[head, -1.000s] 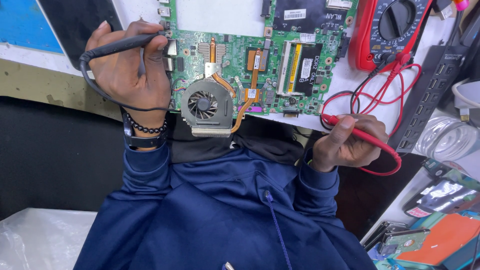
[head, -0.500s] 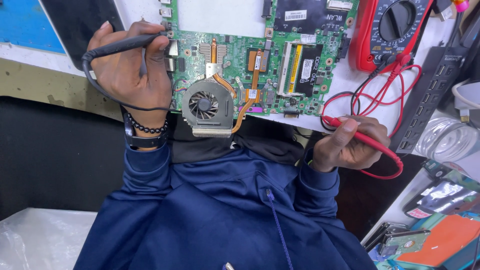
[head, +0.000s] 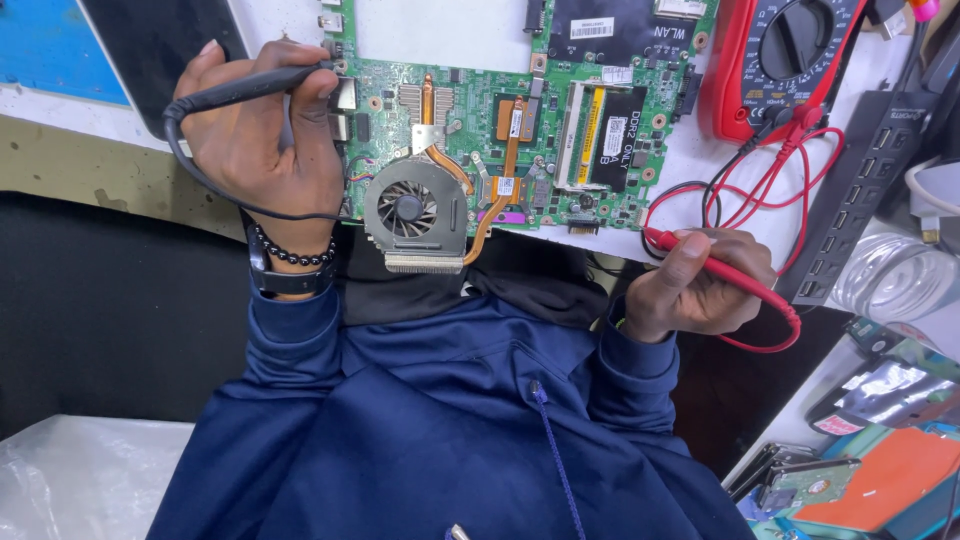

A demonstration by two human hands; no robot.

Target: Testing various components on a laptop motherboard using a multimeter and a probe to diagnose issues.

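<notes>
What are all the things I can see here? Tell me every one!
circuit board: one, green, on the white bench top, middle.
cooling fan: one, grey metal, at the board's near edge, with copper pipes.
black probe: one, black with a black lead, tip at the board's left edge.
red probe: one, red with a red lead, off the board at the right.
multimeter: one, red casing with a dark dial, top right.
power strip: one, black, far right.
hard drive: one, silver and green, bottom right.
plastic sheet: one, clear, bottom left.
blue jacket: one, dark blue, worn.
left hand: holds the black probe; bead bracelet and black band at the wrist.
right hand: holds the red probe.
</notes>
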